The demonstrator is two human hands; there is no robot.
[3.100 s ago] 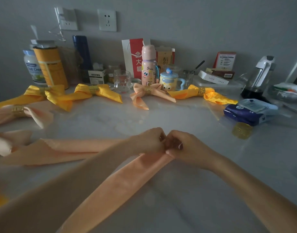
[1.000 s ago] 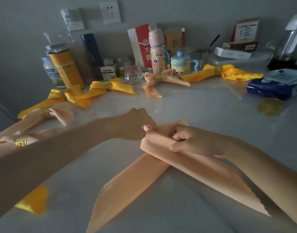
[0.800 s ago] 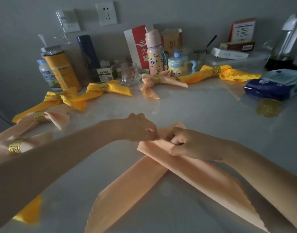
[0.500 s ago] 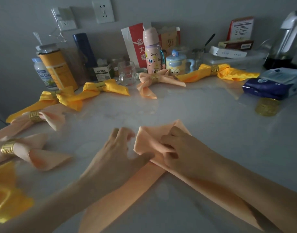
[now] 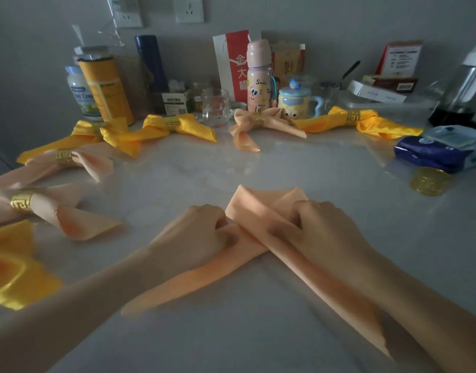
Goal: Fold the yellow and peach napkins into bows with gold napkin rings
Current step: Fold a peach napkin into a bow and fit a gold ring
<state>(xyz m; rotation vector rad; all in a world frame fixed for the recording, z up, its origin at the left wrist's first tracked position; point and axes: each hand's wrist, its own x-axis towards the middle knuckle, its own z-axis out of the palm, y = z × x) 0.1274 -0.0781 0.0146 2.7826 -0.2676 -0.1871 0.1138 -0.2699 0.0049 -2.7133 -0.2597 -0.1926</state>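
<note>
A peach napkin (image 5: pixel 258 208), folded into a long strip, lies in the middle of the white table (image 5: pixel 258 162). It is looped at the far end, and its two tails cross and run toward me. My left hand (image 5: pixel 202 232) has its fingers curled and pinches the left side of the crossing. My right hand (image 5: pixel 320 227) grips the right side of the loop, its fingers curled into the cloth. A loose gold napkin ring (image 5: pixel 429 181) lies at the right, apart from both hands.
Finished bows with gold rings lie around: yellow bows (image 5: pixel 177 127) (image 5: pixel 358 122) and a peach bow (image 5: pixel 258 122) at the back, peach bows (image 5: pixel 67 160) (image 5: pixel 29 203) at the left, and yellow cloth (image 5: pixel 10 265) at the near left. Bottles, a glass (image 5: pixel 215 107), a mug and boxes line the wall. A blue tissue pack (image 5: pixel 433 152) lies at the right.
The straight strip has been bent into a loop with crossed tails. Over the last half second my left hand went from spread over the crossing to curled and pinching it.
</note>
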